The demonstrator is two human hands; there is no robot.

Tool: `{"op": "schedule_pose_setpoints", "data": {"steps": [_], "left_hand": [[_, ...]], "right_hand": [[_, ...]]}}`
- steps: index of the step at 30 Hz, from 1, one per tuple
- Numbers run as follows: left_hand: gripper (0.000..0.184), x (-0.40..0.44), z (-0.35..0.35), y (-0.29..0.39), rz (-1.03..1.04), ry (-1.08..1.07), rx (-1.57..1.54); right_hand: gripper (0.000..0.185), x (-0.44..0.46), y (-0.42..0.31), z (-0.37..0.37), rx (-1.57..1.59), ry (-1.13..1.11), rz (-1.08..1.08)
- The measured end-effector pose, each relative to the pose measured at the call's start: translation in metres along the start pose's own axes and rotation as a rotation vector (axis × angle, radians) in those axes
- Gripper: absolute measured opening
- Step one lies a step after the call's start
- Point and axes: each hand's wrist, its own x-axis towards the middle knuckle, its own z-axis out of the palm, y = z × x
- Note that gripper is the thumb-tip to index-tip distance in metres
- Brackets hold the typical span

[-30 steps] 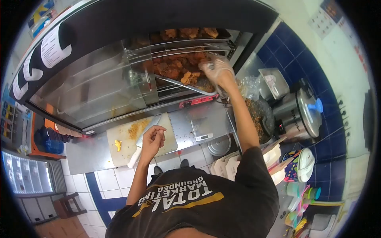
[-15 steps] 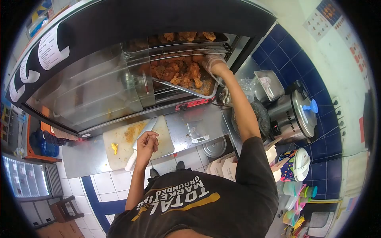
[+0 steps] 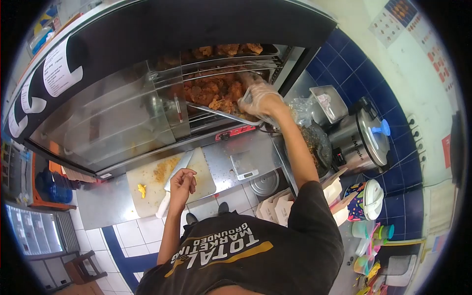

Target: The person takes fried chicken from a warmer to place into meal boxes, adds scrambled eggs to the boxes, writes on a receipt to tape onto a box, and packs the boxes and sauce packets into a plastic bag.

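My right hand (image 3: 261, 101), in a clear plastic glove, is inside the open side of the glass display cabinet (image 3: 103, 118). Its fingers are blurred and partly hidden at the fried chicken (image 3: 211, 92) on a metal tray (image 3: 223, 113); whether they hold a piece cannot be made out. My left hand (image 3: 182, 182) is bare, its fingers curled with nothing visible in them. It hovers above the white handle of a knife (image 3: 163, 204), whose blade lies on the cream cutting board (image 3: 199, 184). Crumbs (image 3: 165, 170) and a small yellow piece (image 3: 142, 191) lie on that board.
A small scale (image 3: 245, 165) stands on the steel counter (image 3: 103, 201). To the right are a dark stone mortar (image 3: 322, 149), a steel pan (image 3: 329, 104) and a large steel cooker (image 3: 361, 142). Paper boxes (image 3: 276, 206) and a patterned tub (image 3: 365, 199) stand nearer me.
My right hand reached deeper over the tray, then came back toward its front edge. Chicken pieces at the tray's front have shifted. My left hand stays curled near the knife.
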Motion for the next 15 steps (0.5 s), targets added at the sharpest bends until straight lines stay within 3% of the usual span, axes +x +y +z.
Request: {"op": "schedule_pose_setpoints", "data": {"steps": [1,2,4,5,10,12,15], "left_hand": [[0.016,0.0,0.0,-0.001,-0.004,-0.007,0.001],[0.016,0.0,0.001,-0.001,-0.006,-0.007,0.004],[0.016,0.0,0.002,0.0,-0.012,-0.016,0.013],[0.016,0.0,0.002,0.0,-0.013,-0.024,0.009],[0.016,-0.001,0.007,0.005,-0.011,-0.084,0.036],[0.017,-0.002,0.011,0.008,0.013,-0.082,0.039],[0.017,0.0,0.007,0.001,-0.005,-0.072,0.053]], "right_hand": [[0.081,0.001,-0.004,-0.002,0.034,-0.037,-0.001],[0.081,0.005,-0.007,-0.003,0.032,-0.036,0.007],[0.078,0.019,-0.008,-0.002,-0.079,-0.269,0.04],[0.073,0.027,-0.006,0.01,-0.109,-0.267,0.154],[0.055,0.035,-0.007,0.011,-0.218,-0.353,0.179],[0.046,0.025,0.002,0.014,-0.167,-0.106,0.077],[0.04,0.001,0.0,0.008,0.015,0.168,0.145]]}}
